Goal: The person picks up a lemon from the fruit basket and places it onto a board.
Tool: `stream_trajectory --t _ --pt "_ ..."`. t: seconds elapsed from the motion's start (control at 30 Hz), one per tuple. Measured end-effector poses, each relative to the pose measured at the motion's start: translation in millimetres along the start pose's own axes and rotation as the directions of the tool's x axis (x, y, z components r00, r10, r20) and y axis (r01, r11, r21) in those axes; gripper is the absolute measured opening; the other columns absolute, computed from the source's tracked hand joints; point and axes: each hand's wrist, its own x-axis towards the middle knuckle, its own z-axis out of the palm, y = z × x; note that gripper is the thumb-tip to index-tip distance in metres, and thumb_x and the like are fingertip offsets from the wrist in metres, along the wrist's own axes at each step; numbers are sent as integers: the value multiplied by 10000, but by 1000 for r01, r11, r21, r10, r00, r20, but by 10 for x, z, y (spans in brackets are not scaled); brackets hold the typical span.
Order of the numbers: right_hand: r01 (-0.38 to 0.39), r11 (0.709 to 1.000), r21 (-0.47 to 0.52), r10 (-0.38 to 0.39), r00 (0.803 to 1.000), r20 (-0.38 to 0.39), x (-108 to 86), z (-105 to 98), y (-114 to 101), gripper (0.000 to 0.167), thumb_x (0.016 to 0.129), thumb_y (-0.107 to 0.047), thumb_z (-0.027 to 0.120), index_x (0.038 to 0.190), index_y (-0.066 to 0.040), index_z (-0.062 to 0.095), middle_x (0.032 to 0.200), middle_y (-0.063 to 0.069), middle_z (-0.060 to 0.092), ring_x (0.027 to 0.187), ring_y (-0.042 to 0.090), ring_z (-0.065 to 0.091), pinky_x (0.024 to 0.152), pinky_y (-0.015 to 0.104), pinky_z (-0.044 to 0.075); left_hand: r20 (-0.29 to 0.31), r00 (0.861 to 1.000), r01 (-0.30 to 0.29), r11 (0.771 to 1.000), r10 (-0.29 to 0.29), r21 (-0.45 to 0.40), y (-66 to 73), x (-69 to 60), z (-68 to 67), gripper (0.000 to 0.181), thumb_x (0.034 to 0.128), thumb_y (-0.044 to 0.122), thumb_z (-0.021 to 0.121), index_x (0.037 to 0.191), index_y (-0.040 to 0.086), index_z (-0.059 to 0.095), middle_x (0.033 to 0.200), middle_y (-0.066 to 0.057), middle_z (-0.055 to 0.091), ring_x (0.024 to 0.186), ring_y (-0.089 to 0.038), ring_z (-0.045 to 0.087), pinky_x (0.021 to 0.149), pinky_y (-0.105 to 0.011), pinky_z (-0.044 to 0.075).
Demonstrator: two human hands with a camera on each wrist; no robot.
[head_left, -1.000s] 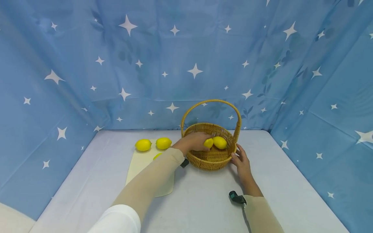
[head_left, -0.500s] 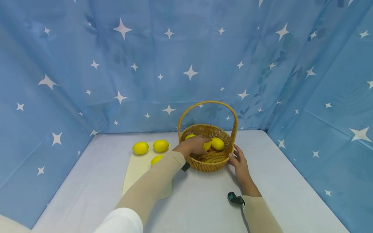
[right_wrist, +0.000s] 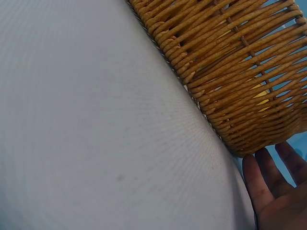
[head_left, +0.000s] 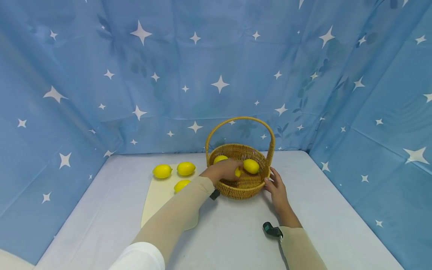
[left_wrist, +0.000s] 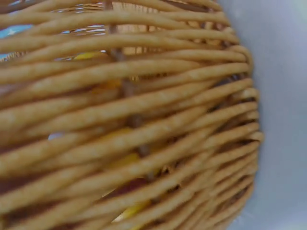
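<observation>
Yellow lemon, head view: inside the wicker basket, mostly covered by my left hand, whose fingers look curled round it; its long axis is hidden.
Neighbouring lemon: just right of my left fingertips, nearer them than my right hand.
Basket wall, left wrist view: blurred weave hides my hold; yellow shows through gaps.
Basket edge, right wrist view: my fingers, apart and straight, touch it; my palm is cut off.

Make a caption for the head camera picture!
Left hand grips a lemon inside the basket; right hand touches its side.
</observation>
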Motion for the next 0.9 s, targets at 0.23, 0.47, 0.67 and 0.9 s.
stream_trajectory --t 0.23,0.47,0.67,0.9 --pt "6 1000 7 -6 1000 0 93 -29 189 615 1043 -224 470 1572 -161 161 1535 220 265 1302 379 416 983 515 430 -7 1000 26 998 -26 52 -57 -40 11 796 826 281 796 1506 220 386 1388 8 530 1220 -167 517 978 -360 447" --pt "15 1000 -6 -15 1000 -24 144 -35 316 623 1030 -317 498 1567 -247 191 1530 157 299 1280 320 450 936 360 495 -16 999 42 997 -41 63 -119 -54 25 890 775 281 845 1520 230 361 1403 30 515 1256 -157 491 1016 -340 417" --pt "12 1000 -11 -12 1000 -27 137 -30 311 625 1029 -313 498 1567 -235 190 1526 163 303 1283 321 447 930 351 497 -22 999 32 996 -30 83 -118 -97 12 879 779 285 841 1517 221 368 1428 27 492 1282 -165 467 1033 -334 402" --pt "-4 1000 24 5 1000 -2 97 -32 192 623 1039 -236 483 1571 -172 164 1537 198 267 1305 362 412 982 481 439 -69 998 17 993 -9 116 -116 -190 -52 759 777 313 839 1444 220 490 1379 11 520 1252 -180 478 1017 -336 412"
